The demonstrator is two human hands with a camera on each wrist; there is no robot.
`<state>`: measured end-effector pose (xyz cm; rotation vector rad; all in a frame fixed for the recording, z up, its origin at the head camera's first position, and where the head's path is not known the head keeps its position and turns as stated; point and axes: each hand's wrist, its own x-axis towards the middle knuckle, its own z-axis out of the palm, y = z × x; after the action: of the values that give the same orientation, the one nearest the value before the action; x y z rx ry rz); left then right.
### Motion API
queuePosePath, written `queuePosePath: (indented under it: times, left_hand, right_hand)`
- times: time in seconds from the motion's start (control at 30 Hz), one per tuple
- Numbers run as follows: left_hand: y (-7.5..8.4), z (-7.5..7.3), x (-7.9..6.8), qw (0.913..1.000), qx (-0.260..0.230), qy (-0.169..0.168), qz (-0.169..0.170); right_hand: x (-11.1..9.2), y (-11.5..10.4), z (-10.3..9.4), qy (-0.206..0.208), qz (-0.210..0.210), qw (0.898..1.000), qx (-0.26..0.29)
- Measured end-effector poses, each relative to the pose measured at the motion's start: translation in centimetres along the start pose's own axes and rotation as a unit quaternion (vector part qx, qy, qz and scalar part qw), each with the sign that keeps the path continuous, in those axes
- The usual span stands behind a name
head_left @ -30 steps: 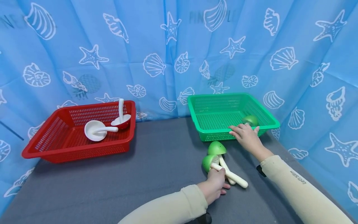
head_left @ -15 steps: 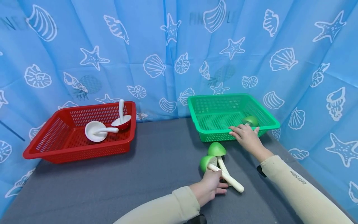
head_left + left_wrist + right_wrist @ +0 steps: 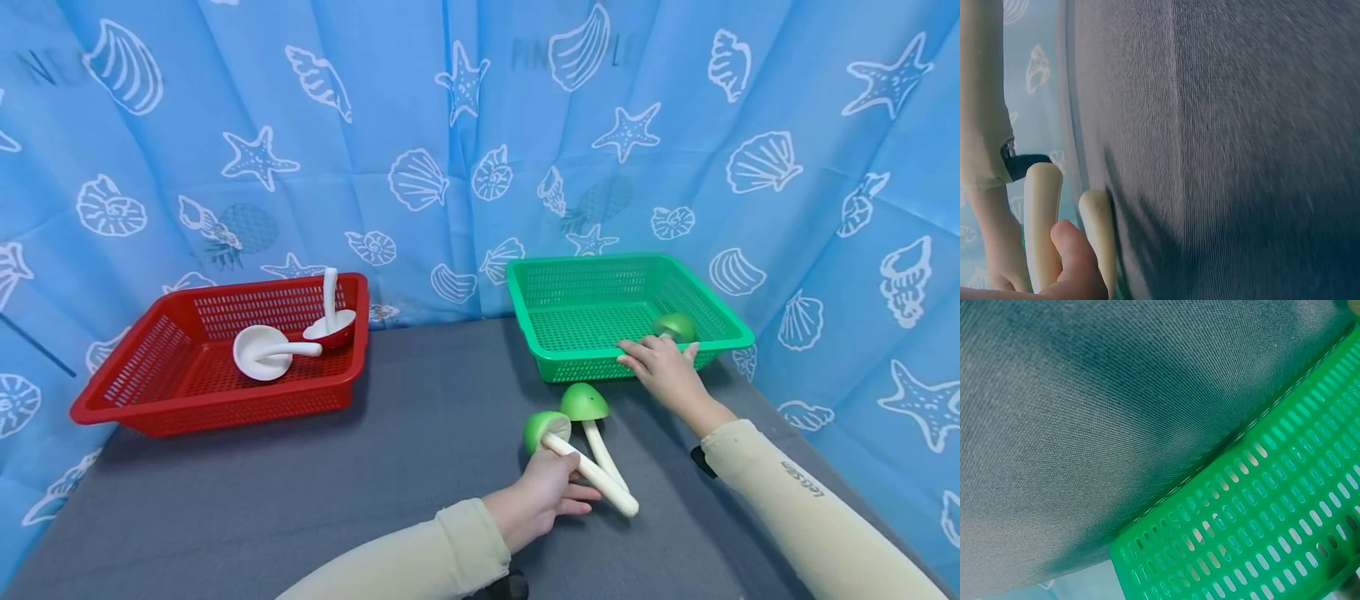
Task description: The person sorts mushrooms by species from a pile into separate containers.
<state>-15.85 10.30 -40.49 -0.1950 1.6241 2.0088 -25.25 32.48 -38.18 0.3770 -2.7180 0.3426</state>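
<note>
My left hand (image 3: 536, 498) pinches the white handle of a green ladle (image 3: 592, 473), whose bowl (image 3: 546, 429) tips toward the upper left. In the left wrist view the thumb (image 3: 1072, 247) presses along this handle (image 3: 1041, 212). Just behind it, a second green ladle (image 3: 585, 403) lies on the table bowl up-side down, its handle (image 3: 1099, 219) partly covered. My right hand (image 3: 663, 371) rests at the front rim of the green basket (image 3: 577, 367), fingers reaching over it. A third green ladle (image 3: 677, 327) sits inside that basket, handle mostly hidden.
At the left stands a red basket (image 3: 225, 408) holding two red ladles with white insides, one lying (image 3: 258, 353) and one with its handle up (image 3: 332, 321). A grey cloth (image 3: 420, 400) covers the table. A blue shell-print curtain (image 3: 420, 100) hangs behind and along the right.
My left hand has drawn the pinched ladle left and slightly toward me, away from the second ladle's bowl. The right hand stays at the green basket's rim.
</note>
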Motion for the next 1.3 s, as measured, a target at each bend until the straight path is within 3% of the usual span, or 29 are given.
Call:
queuePosePath:
  times: [0.33,0.87,1.3]
  left_hand:
    - [2.3,-1.8,-1.0,0.9992,0.033,-0.013,0.017]
    - [7.8,-2.5,-1.4,0.9976,0.039,-0.017,0.054]
    - [10.3,-2.4,1.4,0.9960,0.043,0.000,0.078]
  right_hand:
    - [-0.1,0.0,0.0,0.003,-0.001,1.000,-0.001]
    - [0.0,-0.1,-0.1,0.003,0.000,1.000,0.001]
    - [0.0,-0.1,-0.2,0.002,0.001,1.000,0.002]
